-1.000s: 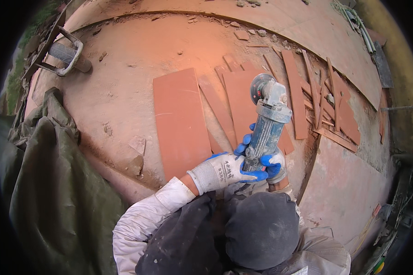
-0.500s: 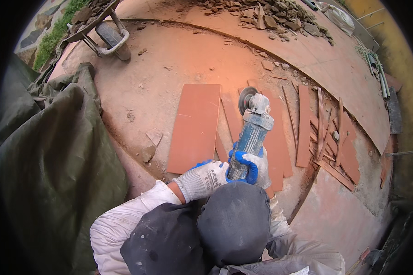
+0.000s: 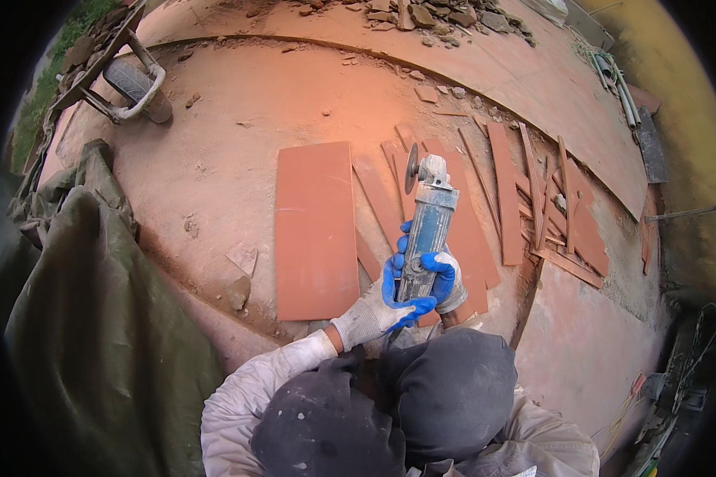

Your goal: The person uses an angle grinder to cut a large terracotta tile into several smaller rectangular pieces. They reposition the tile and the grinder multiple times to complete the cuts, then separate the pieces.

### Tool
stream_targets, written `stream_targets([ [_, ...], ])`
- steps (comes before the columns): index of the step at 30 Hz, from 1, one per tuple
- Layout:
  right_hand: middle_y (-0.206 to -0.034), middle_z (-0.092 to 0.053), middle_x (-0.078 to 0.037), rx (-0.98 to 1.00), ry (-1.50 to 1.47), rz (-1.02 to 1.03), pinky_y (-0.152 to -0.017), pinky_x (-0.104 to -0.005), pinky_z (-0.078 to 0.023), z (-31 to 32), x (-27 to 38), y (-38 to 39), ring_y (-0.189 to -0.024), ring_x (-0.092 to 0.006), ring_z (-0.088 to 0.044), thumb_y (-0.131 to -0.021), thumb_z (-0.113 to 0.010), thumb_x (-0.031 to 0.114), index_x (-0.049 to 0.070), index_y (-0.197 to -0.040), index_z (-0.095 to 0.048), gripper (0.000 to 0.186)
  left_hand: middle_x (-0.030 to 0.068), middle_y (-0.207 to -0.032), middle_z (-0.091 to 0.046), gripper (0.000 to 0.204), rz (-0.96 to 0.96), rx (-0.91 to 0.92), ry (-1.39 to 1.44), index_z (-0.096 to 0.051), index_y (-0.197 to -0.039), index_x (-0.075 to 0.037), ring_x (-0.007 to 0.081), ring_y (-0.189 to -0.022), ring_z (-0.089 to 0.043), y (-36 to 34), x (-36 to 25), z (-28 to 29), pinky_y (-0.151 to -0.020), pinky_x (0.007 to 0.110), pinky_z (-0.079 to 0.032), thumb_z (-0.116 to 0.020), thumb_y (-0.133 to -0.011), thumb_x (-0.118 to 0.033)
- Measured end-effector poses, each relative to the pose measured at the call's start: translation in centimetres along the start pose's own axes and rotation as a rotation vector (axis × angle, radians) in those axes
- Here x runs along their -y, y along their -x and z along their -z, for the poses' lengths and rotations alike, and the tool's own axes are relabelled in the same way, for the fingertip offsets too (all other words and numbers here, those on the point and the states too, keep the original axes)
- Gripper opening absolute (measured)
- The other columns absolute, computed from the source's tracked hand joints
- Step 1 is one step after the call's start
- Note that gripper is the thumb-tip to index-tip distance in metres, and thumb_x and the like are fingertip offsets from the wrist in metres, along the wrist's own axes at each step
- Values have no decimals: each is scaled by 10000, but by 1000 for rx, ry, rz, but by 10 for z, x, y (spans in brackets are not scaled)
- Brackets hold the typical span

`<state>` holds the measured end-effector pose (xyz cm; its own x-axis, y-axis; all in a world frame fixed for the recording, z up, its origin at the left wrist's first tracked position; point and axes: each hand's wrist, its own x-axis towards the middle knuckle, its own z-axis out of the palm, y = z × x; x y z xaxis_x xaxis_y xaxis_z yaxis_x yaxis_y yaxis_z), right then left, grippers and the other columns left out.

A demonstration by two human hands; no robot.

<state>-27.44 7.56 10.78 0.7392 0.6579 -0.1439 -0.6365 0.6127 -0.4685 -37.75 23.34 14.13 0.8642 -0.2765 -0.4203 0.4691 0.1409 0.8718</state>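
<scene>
Both my hands, in white gloves with blue coated palms, grip a dusty blue angle grinder (image 3: pixel 431 222) in front of my knees. My left hand (image 3: pixel 383 306) wraps the rear end of its body from the left and below. My right hand (image 3: pixel 449 282) closes round the right side, its thumb across the top. The grinder's grey head points away from me, with the cutting disc (image 3: pixel 411 168) on its left, seen nearly edge-on. The disc stands above reddish tile strips (image 3: pixel 460 230). Left of the grinder lies a large reddish-brown tile (image 3: pixel 314 230), flat on the ground.
Several narrow cut strips (image 3: pixel 505 195) and broken tile pieces lie to the right. A wheelbarrow (image 3: pixel 131 83) stands at the far left, a stone pile (image 3: pixel 429 14) at the far side. Green tarpaulin (image 3: pixel 95 294) covers the near left. Pipes (image 3: pixel 616 87) lie far right.
My left hand has shifted its hold at the grinder's rear, so its blue palm side now shows. The grinder has turned and its disc appears more edge-on. The whole view has shifted.
</scene>
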Motion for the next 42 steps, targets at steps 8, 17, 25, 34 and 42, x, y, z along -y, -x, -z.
stream_targets([
  [8, -1063, -768, -96, -344, 847, 101, -869, -385, -644, -5, -13, -22, -938, -213, -766, -793, -982, 254, 11, -1264, -679, 610, 174, -1595, -512, 1177, -164, -317, -360, -159, -1750, 10, 258, -1442, -582, -8, 9, 18, -1175, 400, -546, -946, -951, -346],
  [17, -1444, -571, -212, -266, 1440, 221, -1133, -474, -532, -22, -54, -23, -1368, -351, -611, -769, -994, 290, -9, -1550, -472, 986, 166, -1299, -752, 589, -206, -277, 195, -555, -1530, -16, 248, -1166, -767, -62, 3, 84, -1045, 392, -641, -815, -1049, -235],
  [25, -1585, -514, -274, -419, 888, 84, -1149, -454, -542, -32, -110, -29, -1464, -380, -585, -732, -904, 204, 6, -1721, -244, 1206, 197, -1459, -689, 789, -68, -84, 286, -522, -1586, 19, 314, -1326, -715, -51, 52, 149, -1149, 460, -594, -724, -1056, -530],
  [34, -1119, -705, -343, -403, 1004, -350, -691, -502, -638, -37, -101, -40, -837, -409, -800, -852, -781, 231, -18, -1344, -432, 653, 114, -1314, -754, 558, 65, -252, -199, -656, -1462, 41, 204, -1171, -737, -58, 72, 207, -1026, 371, -613, -661, -1156, -426],
  [42, -1068, -708, -313, -450, 999, -341, -659, -478, -637, -13, -137, -58, -804, -391, -790, -847, -797, 219, -42, -1282, -435, 622, 101, -1221, -784, 556, 95, -398, -235, -723, -1367, 59, 172, -1107, -734, -64, 91, 216, -964, 355, -611, -714, -1127, -442],
])
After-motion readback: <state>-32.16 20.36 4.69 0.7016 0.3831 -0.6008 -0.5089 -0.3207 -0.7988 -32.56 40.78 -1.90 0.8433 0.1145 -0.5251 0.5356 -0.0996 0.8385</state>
